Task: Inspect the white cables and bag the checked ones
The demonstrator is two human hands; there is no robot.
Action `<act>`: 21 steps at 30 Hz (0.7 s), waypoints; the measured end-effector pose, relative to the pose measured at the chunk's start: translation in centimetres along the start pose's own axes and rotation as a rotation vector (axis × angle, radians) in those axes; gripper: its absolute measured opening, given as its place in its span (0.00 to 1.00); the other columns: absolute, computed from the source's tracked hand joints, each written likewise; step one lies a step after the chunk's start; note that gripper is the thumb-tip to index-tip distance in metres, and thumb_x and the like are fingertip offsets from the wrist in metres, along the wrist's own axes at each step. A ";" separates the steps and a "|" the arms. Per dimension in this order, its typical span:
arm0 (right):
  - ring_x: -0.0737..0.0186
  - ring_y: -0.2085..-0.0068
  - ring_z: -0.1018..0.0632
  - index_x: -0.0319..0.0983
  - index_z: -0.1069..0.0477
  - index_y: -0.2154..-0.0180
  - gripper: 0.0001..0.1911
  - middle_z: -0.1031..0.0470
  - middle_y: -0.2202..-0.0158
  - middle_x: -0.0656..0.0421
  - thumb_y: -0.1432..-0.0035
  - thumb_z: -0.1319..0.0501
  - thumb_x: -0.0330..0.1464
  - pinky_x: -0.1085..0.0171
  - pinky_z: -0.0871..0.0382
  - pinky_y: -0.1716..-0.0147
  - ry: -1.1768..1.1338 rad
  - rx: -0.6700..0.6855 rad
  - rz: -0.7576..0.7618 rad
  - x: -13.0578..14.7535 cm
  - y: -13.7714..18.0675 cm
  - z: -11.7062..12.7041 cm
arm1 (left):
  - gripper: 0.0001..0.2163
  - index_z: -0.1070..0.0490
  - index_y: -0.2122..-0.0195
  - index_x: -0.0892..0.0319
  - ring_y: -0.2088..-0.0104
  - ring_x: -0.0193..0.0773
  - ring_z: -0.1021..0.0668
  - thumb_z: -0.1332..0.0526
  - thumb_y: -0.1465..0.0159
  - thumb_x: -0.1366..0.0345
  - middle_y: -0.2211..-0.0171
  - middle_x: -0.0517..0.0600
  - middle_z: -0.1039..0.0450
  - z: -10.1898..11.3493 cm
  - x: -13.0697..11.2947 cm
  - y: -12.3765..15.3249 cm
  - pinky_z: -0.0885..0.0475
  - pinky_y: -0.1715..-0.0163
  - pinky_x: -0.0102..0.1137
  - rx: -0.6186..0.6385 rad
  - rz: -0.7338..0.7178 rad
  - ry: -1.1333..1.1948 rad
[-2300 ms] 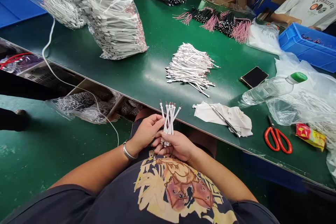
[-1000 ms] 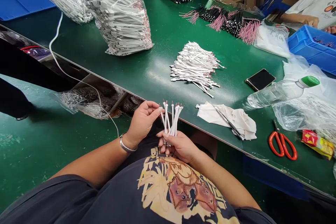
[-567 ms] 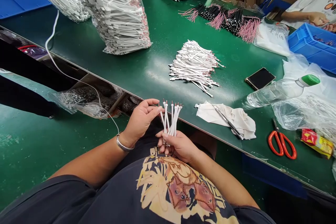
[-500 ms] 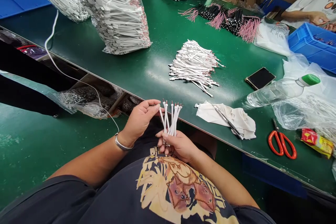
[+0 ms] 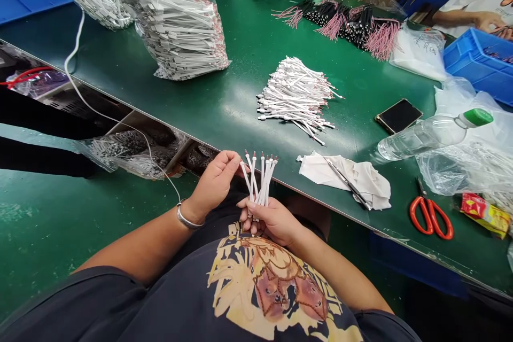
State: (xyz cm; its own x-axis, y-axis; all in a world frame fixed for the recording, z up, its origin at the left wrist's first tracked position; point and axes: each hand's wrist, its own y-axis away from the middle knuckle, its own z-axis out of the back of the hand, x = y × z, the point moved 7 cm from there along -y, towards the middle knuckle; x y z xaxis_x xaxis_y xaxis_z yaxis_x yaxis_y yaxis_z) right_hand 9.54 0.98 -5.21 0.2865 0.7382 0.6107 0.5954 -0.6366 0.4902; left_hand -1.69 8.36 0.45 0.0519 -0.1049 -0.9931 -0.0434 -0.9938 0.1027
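My right hand (image 5: 270,219) is closed around the lower ends of several short white cables (image 5: 260,187), which fan upward with reddish wire tips on top. The thumb and fingers of my left hand (image 5: 216,181) are pinched at the upper end of the leftmost cable; the fingertips hide part of it. A metal wristband (image 5: 187,216) with a white cord circles my left wrist. On the green table (image 5: 244,117) beyond my hands lies a loose pile of similar white cables (image 5: 296,96).
A clear bag of white cables (image 5: 184,32) stands left. Rightward lie a white cloth (image 5: 324,171) with a pen-like metal tool (image 5: 348,184), orange-handled scissors (image 5: 430,216), a phone (image 5: 398,116) and a bottle (image 5: 425,138). Black-and-pink wire bundles (image 5: 340,24) lie farther back; other people's hands are beyond.
My left hand has shifted slightly left, its fingers drawn closer together, and the leftmost cable's tip leans farther left. My right hand keeps its hold. The camera view has shifted slightly.
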 end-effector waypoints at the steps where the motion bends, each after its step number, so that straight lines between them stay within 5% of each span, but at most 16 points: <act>1: 0.71 0.76 0.26 0.34 0.27 0.62 0.18 0.27 0.74 0.60 0.49 0.35 0.41 0.73 0.36 0.80 -0.004 0.003 0.001 0.0 0.0 0.0 | 0.09 0.35 0.67 0.59 0.70 0.32 0.27 0.44 0.37 0.58 0.71 0.46 0.29 -0.1 0.3 0.0 0.31 0.64 0.28 0.000 0.027 0.052; 7: 0.71 0.76 0.26 0.34 0.27 0.62 0.18 0.28 0.73 0.59 0.49 0.35 0.41 0.73 0.35 0.81 -0.015 0.002 0.002 0.1 0.0 0.0 | 0.08 0.37 0.68 0.58 0.71 0.30 0.27 0.42 0.38 0.60 0.72 0.45 0.28 -0.7 1.4 0.3 0.31 0.66 0.26 0.001 0.149 0.286; 21: 0.72 0.77 0.26 0.34 0.27 0.63 0.18 0.27 0.74 0.60 0.50 0.34 0.41 0.75 0.34 0.82 -0.027 -0.005 0.003 0.0 -0.2 0.1 | 0.08 0.37 0.66 0.60 0.71 0.30 0.24 0.42 0.37 0.61 0.70 0.47 0.25 -1.4 1.7 0.6 0.29 0.66 0.28 -0.034 0.231 0.416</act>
State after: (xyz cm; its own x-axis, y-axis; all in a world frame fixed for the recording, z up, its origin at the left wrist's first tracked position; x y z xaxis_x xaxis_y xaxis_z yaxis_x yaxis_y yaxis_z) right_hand 9.53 1.16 -5.39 0.3084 0.7416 0.5957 0.5909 -0.6401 0.4910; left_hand -0.20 7.55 -1.13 0.4405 -0.3228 -0.8377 -0.0687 -0.9425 0.3270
